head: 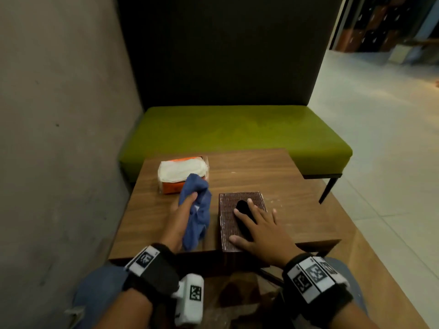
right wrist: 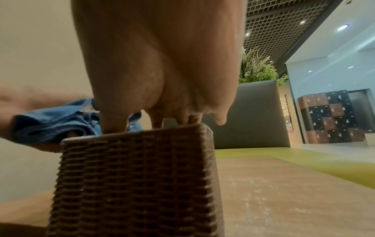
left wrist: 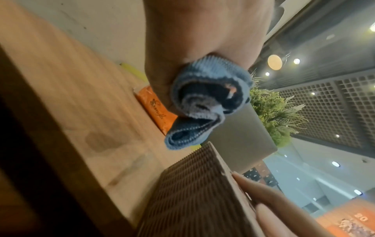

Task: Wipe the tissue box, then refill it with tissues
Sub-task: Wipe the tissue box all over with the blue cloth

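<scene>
A brown woven tissue box (head: 228,205) (left wrist: 194,192) (right wrist: 138,176) with a dark oval slot stands near the front edge of the wooden table (head: 261,172). My right hand (head: 259,226) (right wrist: 162,80) lies flat on its top, fingers spread, partly covering the slot. Just left of the box, my left hand (head: 183,210) (left wrist: 192,48) grips a bunched blue cloth (head: 197,210) (left wrist: 205,104) (right wrist: 56,121) above the table. An orange pack of white tissues (head: 183,174) (left wrist: 156,110) lies behind the cloth, at the table's back left.
A concrete wall (head: 59,138) runs close along the table's left side. A green bench (head: 237,131) with a dark backrest stands right behind the table. Pale floor (head: 380,138) stretches to the right. White specks dot the tabletop to the right of the box.
</scene>
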Demonstrator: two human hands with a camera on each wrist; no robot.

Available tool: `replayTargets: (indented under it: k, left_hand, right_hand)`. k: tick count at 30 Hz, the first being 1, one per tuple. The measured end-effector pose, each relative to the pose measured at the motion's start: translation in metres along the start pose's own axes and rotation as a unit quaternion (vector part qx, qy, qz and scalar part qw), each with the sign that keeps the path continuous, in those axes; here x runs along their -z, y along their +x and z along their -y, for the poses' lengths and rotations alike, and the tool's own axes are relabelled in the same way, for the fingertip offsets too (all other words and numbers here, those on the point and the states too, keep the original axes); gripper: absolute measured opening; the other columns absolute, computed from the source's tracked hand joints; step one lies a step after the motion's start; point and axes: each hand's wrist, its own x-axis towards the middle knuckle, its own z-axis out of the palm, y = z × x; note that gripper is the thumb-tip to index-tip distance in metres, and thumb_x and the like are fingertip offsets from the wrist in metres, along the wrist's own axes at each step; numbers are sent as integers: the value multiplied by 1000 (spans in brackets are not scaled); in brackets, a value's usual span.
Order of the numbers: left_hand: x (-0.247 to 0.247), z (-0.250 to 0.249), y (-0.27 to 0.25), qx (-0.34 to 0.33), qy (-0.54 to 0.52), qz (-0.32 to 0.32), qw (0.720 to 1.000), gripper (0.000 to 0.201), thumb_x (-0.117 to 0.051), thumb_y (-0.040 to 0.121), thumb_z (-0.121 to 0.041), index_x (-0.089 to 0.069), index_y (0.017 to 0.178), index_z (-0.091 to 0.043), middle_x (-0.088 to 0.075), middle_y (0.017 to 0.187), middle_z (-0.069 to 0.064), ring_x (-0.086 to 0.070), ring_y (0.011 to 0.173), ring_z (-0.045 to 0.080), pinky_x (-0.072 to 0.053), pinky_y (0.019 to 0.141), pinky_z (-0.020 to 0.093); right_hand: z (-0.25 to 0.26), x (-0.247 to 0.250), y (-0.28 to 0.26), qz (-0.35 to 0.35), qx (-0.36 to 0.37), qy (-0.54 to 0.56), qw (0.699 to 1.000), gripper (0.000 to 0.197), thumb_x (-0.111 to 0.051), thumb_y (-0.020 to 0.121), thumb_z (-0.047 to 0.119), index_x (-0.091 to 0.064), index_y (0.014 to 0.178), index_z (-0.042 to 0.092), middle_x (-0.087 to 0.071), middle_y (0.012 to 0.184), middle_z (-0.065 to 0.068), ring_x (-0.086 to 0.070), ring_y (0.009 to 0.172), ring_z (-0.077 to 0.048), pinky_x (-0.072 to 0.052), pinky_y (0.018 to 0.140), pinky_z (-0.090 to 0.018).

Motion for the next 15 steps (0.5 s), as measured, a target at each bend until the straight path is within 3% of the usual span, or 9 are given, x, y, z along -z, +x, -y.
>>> replayTargets:
  k: [1,3,5,7,10,12,15]
  left_hand:
    - [-2,-8,4,-16,8,20,1000,26,-60,86,-46,-59,99,-23,-63,91,-3,-61,88,23,-48,83,39]
    - [-11,-16,14,-47,71,55,995,37,-59,77,-64,-57,90,-29,-59,90,-1,-57,92,23,-45,86,39]
    - [-24,-12,19,-61,142,68,986,30,-58,85,-52,-58,87,-22,-60,91,4,-56,90,21,-43,85,38]
    - [-32,2,16,-76,209,45,974,20,-58,91,-29,-59,80,-12,-59,80,11,-56,78,21,-45,73,37]
    - [-28,18,-12,-80,247,14,966,21,-60,89,-15,-60,71,-4,-57,65,10,-56,65,22,-45,60,30]
    - [-19,23,-26,-71,221,6,973,20,-63,87,-12,-62,69,-3,-60,64,9,-56,60,18,-44,55,22]
    - [-11,13,-24,-14,61,-12,998,18,-61,89,-16,-62,74,-5,-62,72,10,-57,62,19,-47,59,27]
  right_hand:
    - [2,2,-1,6,-4,1,1000,84,-22,81,80,-6,152,39,15,161,-2,5,149,-19,12,116,-47]
    - [6,4,-3,9,-7,1,1000,74,-36,89,69,-10,152,40,12,162,-1,2,149,-19,11,116,-49]
    - [10,4,-5,8,-12,8,1000,73,-38,90,67,-11,152,40,10,162,0,1,149,-20,9,116,-50]
    - [10,3,-7,9,-20,20,1000,72,-38,90,67,-11,151,41,10,162,1,1,149,-19,8,116,-52]
    - [10,-1,-8,5,-26,33,999,72,-38,90,67,-12,151,40,11,162,4,2,149,-18,6,116,-55]
    - [9,-1,-7,3,-25,40,999,72,-39,89,67,-13,151,40,10,162,4,1,149,-18,5,116,-56]
    - [9,0,-8,2,-25,55,998,72,-41,89,66,-14,150,41,8,162,5,0,149,-19,5,115,-56]
